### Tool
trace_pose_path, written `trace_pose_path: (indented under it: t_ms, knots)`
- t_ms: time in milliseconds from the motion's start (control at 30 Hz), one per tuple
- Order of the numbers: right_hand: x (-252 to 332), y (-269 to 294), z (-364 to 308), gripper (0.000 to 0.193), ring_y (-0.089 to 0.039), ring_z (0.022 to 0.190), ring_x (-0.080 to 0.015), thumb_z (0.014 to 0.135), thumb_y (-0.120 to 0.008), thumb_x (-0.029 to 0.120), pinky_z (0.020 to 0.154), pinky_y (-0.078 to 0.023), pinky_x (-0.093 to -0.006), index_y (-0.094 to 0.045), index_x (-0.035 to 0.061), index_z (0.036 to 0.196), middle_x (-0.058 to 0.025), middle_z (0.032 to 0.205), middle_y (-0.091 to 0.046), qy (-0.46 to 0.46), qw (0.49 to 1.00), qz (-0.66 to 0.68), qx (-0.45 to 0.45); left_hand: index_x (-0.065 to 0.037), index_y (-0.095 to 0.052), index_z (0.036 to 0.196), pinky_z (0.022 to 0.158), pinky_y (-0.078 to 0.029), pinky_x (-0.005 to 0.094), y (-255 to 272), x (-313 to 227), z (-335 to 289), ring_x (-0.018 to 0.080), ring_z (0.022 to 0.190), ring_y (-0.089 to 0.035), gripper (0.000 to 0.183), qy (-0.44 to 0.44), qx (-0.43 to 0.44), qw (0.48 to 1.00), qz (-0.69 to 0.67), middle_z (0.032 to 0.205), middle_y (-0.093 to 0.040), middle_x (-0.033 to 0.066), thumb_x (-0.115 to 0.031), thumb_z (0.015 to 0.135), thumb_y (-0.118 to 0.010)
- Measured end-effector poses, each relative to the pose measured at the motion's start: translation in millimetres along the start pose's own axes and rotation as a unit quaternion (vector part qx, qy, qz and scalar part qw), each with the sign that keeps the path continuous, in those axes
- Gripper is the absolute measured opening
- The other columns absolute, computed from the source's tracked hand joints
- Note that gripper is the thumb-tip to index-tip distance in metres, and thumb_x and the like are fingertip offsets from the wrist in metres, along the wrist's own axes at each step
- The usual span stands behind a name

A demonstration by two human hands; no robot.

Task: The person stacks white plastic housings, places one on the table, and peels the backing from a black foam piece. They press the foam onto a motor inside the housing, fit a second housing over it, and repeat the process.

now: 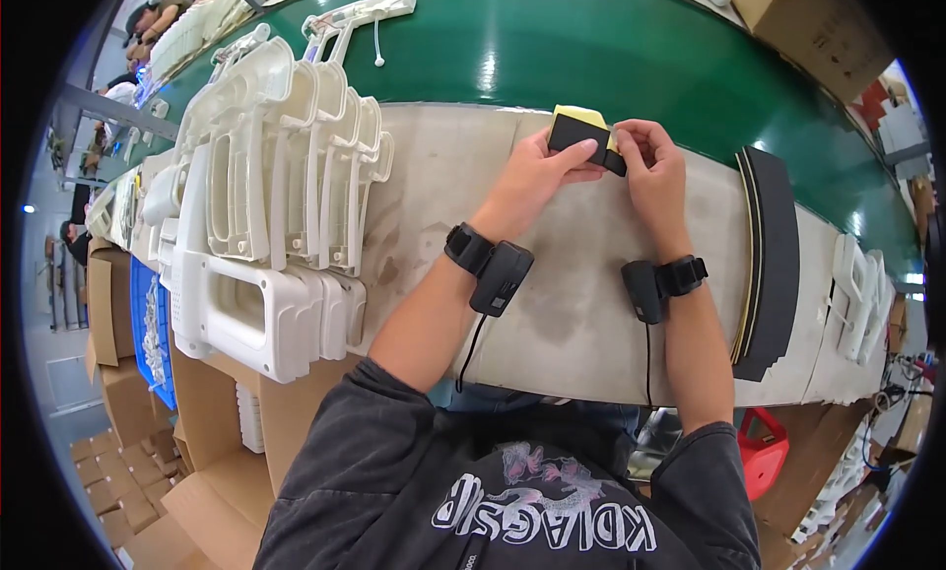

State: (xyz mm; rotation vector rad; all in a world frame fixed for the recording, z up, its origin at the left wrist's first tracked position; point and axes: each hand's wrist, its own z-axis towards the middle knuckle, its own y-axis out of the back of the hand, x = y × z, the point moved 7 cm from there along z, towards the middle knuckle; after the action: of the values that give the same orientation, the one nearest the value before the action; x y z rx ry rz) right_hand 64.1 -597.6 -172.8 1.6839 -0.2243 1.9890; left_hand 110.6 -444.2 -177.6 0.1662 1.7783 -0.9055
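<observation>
Above the far part of the worktable, my left hand (pixel 537 171) grips a small black foam pad (pixel 574 136) with yellow backing paper (pixel 581 114) along its far side. The thumb lies across the front of the pad, and the fingers go behind it. My right hand (pixel 652 168) is closed in a pinch at the pad's right end, where a narrow black strip (pixel 615 163) sticks out. How far strip and pad are joined is hidden by the fingers. Both wrists carry a black strapped device.
Stacked white plastic housings (pixel 296 176) stand at the left. A pile of black foam sheets (pixel 771 265) with yellow edges lies at the right, with white parts (pixel 859 299) beyond. The green conveyor belt (pixel 552 38) runs along the far side. Cardboard boxes (pixel 232 481) sit below left.
</observation>
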Motion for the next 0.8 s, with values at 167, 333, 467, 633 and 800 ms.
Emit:
trace_pose_path:
  t_ms: [167,333,467,633,800]
  knots:
    - [6.0,3.3,5.5,0.012,-0.062,0.078,-0.0069,0.097,-0.062,0.011,0.073,-0.05,-0.0232,-0.067,0.0014,0.103,-0.0013,0.087,-0.069,0.006,1.0,-0.015,0.0,0.004,-0.056,0.125,0.091,-0.058,0.0316,-6.3,-1.2,5.6,0.018,0.099,-0.068,0.035,0.019,-0.013,1.0,-0.001,0.116,-0.066,0.0111,-0.012,0.096,-0.065]
    - [8.8,-1.1,4.8,0.011,-0.065,0.081,-0.0089,0.097,-0.062,0.01,0.074,-0.051,-0.0242,-0.066,0.0005,0.102,-0.0036,0.088,-0.069,0.014,1.0,-0.018,0.004,0.001,-0.056,0.125,0.088,-0.056,0.0297,0.6,-4.0,2.8,0.0152,0.096,-0.068,0.043,-0.03,-0.011,0.996,0.077,0.112,-0.067,0.0084,-0.012,0.089,-0.074]
    - [11.8,-4.1,-1.6,0.013,-0.064,0.074,-0.0095,0.096,-0.062,0.01,0.069,-0.051,-0.0251,-0.064,0.0005,0.105,-0.0043,0.081,-0.067,0.038,0.999,0.008,-0.007,0.0,-0.055,0.126,0.086,-0.057,0.03,4.8,2.0,-0.6,0.0146,0.096,-0.067,0.045,-0.032,-0.02,0.998,0.045,0.113,-0.067,0.0085,-0.009,0.087,-0.075]
    - [5.1,10.8,-10.8,0.021,-0.063,0.083,-0.0091,0.095,-0.065,0.013,0.075,-0.05,-0.025,-0.061,0.0024,0.112,-0.003,0.088,-0.065,0.002,0.999,0.042,-0.028,0.0,-0.048,0.13,0.083,-0.061,0.0332,-0.6,8.5,-2.5,0.0192,0.099,-0.068,0.046,-0.067,-0.057,0.996,0.013,0.116,-0.064,0.0113,-0.007,0.091,-0.07]
    - [20.3,-6.4,-10.9,0.026,-0.065,0.08,-0.0117,0.091,-0.072,0.017,0.07,-0.053,-0.0282,-0.063,0.0017,0.111,-0.0068,0.092,-0.069,0.084,0.995,-0.003,0.055,-0.001,-0.054,0.126,0.083,-0.06,0.031,0.0,7.2,3.6,0.0191,0.096,-0.069,0.036,-0.09,-0.063,0.993,0.034,0.112,-0.066,0.0105,-0.009,0.094,-0.067]
